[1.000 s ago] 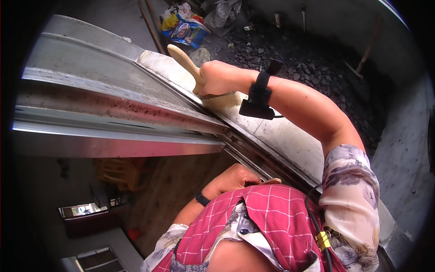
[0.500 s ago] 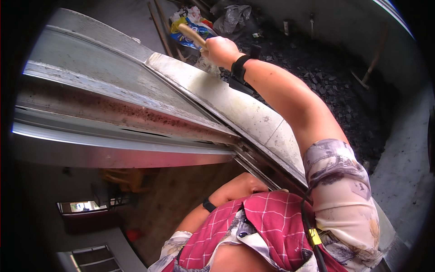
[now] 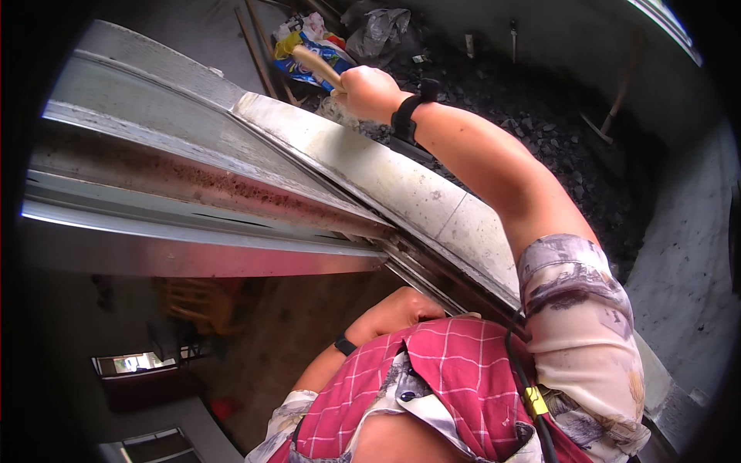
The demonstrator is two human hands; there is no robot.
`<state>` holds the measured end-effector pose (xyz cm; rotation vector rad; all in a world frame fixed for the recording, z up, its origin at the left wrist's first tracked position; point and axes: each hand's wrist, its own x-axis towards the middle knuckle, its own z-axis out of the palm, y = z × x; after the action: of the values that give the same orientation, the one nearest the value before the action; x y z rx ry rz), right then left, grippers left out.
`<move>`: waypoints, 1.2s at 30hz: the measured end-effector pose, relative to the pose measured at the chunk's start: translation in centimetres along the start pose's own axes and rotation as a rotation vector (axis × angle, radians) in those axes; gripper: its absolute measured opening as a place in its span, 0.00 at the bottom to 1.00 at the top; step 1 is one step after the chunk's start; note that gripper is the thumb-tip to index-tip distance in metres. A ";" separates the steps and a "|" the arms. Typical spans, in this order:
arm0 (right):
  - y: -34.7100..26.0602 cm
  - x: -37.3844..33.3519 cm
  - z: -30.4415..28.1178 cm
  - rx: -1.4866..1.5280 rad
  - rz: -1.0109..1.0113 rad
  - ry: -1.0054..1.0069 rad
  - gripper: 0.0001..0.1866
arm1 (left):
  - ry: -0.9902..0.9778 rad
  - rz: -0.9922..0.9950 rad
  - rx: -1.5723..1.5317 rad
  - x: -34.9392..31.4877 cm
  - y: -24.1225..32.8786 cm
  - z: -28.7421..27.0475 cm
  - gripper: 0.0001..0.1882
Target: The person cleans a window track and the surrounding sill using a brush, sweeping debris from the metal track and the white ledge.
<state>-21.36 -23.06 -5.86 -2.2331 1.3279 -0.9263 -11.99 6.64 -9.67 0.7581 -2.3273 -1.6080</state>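
Note:
My right hand (image 3: 372,93) is stretched out over the outer side of a pale stone sill (image 3: 363,158), closed around a tan wooden handle (image 3: 315,65). The handle points up and to the left; the rest of this tool is hidden, so its kind does not show. Low in the middle, my left hand (image 3: 415,305) is curled beside the metal window track (image 3: 432,287), close against my red checked apron (image 3: 363,378). Its fingertips are out of sight, and I cannot see what they grip.
Metal-framed sliding window panels (image 3: 208,231) run out to the left. Beyond the sill lie dark rubble (image 3: 540,143), a blue and yellow plastic bag (image 3: 328,55) and a grey plastic bag (image 3: 378,35). Inside, a yellow chair (image 3: 197,301) stands on the floor. A black cable (image 3: 515,370) hangs across my apron.
The whole view has shifted slightly, so the sill and rubble sit further left. My right hand, still around the handle, has moved slightly right relative to the sill. My left hand stays by the track.

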 end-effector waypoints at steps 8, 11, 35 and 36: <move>-4.3 -6.0 -0.3 0.261 -0.065 -0.286 0.19 | -0.024 -0.048 0.009 -0.1 -1.6 -1.3 0.12; -2.2 -8.0 -2.2 0.326 -0.036 -0.348 0.16 | -0.002 0.014 0.022 0.4 -2.3 -1.3 0.13; -0.1 -20.4 -12.2 0.184 0.377 -0.508 0.13 | 0.131 0.003 0.007 2.8 -5.2 -2.4 0.05; 0.2 -21.1 -12.7 0.195 0.382 -0.541 0.13 | 0.151 0.021 0.036 2.6 -5.4 -2.4 0.05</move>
<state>-37.51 -4.55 -4.28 -1.8079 1.2698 -0.2707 -11.58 1.87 -14.00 0.8302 -2.2547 -1.4505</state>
